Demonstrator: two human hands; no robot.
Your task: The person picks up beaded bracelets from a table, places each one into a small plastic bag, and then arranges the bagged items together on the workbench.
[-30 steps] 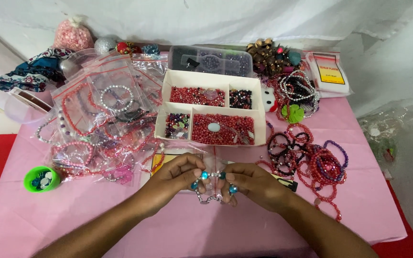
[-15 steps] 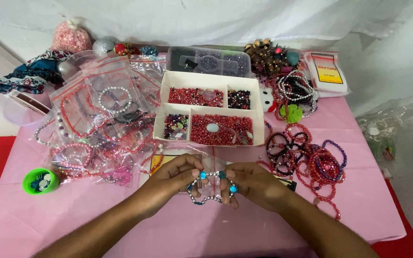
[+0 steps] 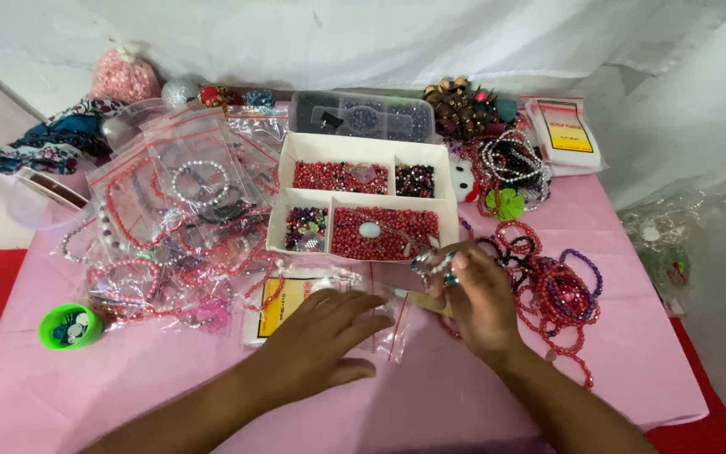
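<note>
Your right hand [image 3: 479, 303] is pinching the blue-and-silver beaded bracelet [image 3: 435, 266] in its fingertips, just in front of the white divided bead tray [image 3: 361, 150] and beside the pile of red bracelets [image 3: 563, 294]. Your left hand [image 3: 329, 332] is lying flat, fingers spread loose, pressing on the clear zip bags [image 3: 296, 296].

Left hand [image 3: 329, 332] flat, fingers spread — right hand [image 3: 476, 298] raised, fingers pinched.
</note>
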